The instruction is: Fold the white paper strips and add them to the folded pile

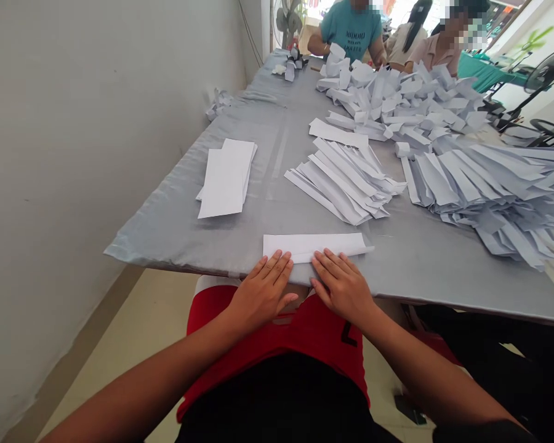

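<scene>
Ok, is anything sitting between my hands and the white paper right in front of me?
Nothing visible is: your left hand and right hand both rest directly on the white paper. The nearest pile of folded strips lies beyond it, farther across the table.

The left hand (265, 284) and right hand (342, 284), both palm-down, touch 1 folded paper strip (311, 242) near the edge of the grey table (170, 234). Farther back lie white sheets (224, 184), fanned paper strips (346, 178) and a large paper heap (392, 95).
</scene>
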Available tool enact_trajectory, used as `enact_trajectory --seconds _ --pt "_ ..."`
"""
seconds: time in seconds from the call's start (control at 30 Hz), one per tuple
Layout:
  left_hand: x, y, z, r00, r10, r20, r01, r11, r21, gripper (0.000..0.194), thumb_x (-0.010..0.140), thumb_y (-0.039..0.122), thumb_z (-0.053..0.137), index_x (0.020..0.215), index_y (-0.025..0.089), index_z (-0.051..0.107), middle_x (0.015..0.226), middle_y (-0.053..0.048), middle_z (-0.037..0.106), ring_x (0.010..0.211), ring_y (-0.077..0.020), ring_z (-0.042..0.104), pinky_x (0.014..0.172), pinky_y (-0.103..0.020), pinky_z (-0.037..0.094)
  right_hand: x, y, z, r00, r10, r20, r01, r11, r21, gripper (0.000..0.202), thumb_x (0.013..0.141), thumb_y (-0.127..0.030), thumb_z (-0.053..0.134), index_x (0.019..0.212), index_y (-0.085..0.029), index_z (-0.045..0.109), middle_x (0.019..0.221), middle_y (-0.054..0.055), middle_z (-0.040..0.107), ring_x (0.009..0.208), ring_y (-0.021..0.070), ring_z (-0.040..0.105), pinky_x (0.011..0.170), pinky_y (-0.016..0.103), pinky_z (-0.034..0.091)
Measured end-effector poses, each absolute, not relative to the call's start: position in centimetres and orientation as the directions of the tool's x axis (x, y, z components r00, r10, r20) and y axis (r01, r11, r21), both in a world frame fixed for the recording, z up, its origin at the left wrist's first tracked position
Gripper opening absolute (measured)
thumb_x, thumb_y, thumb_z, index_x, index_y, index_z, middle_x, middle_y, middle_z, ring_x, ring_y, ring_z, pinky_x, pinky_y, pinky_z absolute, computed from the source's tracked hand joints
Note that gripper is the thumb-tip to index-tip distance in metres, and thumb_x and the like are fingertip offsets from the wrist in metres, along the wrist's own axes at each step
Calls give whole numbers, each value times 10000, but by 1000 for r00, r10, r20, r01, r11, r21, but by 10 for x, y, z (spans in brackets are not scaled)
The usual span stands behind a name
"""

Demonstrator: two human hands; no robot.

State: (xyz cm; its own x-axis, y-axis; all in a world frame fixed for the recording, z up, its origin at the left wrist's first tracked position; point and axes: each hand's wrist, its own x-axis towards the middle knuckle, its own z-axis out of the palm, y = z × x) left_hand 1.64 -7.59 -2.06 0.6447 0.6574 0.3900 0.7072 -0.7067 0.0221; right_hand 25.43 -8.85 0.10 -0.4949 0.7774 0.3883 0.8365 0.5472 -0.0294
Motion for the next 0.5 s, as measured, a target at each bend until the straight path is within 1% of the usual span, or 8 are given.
enact_trajectory --seconds 0.2,0.3,0.4,0.5 --pt "17 -78 -19 630 667 397 726 -687 2 546 1017 420 449 1451 95 508 1476 -178 545 1414 -306 475 1146 -463 416 266 -93 -6 -489 790 370 846 533 -22 403 1028 -277 465 1387 -151 598 1413 128 609 1325 284 576 1120 494 439" --pt "12 -80 -18 601 688 406 746 -665 21 519 1020 386 451 1463 120 502 1471 -169 552 1395 -311 498 1131 -478 424 273 -98 -5 -460 809 367 866 500 -17 409 1032 -265 456 1412 -181 579 1410 116 613 1312 281 588 1142 509 404" --pt "5 -82 -17 567 707 421 771 -637 31 498 1025 354 443 1468 135 502 1465 -164 557 1382 -313 513 1124 -483 426 281 -104 -4 -390 836 386 903 430 -18 409 1029 -259 463 1421 -220 573 1391 95 632 1281 272 614 1157 510 367" --pt "0 -83 -16 560 706 432 782 -623 4 475 1036 338 418 1441 117 530 1461 -164 557 1372 -310 524 1112 -483 436 289 -108 -3 -321 857 403 935 354 -7 395 1028 -268 462 1395 -228 600 1356 88 659 1236 269 647 1133 492 385"
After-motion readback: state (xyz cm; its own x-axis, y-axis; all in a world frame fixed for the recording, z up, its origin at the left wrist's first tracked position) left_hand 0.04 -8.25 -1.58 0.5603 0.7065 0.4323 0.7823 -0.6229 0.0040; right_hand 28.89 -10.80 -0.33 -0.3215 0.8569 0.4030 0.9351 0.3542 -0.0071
